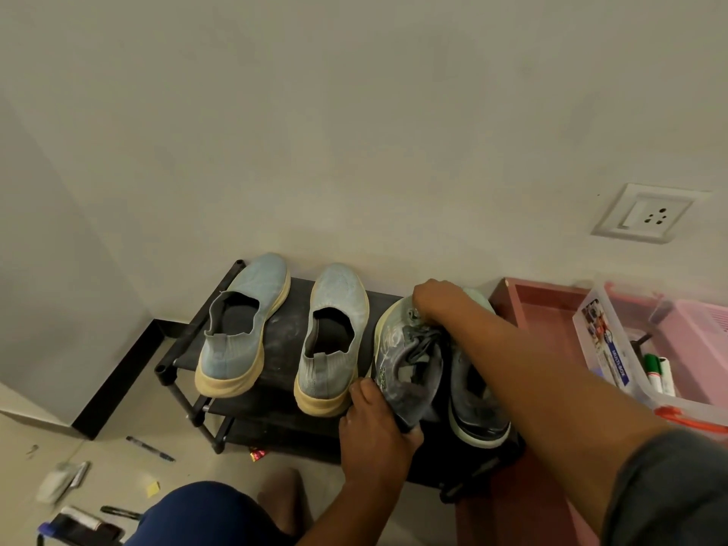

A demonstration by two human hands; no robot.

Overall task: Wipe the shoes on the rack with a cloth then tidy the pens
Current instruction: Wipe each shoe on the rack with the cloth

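Observation:
A black shoe rack (283,309) stands against the wall. On its top shelf are two light blue slip-on shoes, one on the left (244,305) and one in the middle (335,309), and two dark grey sneakers at the right. My left hand (374,431) grips the heel of the tilted left grey sneaker (405,368). My right hand (437,299) is at that sneaker's toe, its fingers curled on a small bunched grey cloth (413,315). The other grey sneaker (472,403) lies under my right forearm. Pens lie on the floor: a blue pen (149,448) and a black pen (120,512).
A clear plastic box (591,348) with markers (658,374) sits on a pink shelf (539,309) to the right of the rack. A wall socket (646,214) is above it. Markers and a black case (82,524), a white eraser (55,484) and a yellow note (153,488) lie on the floor at the lower left. My knee (205,514) is in front.

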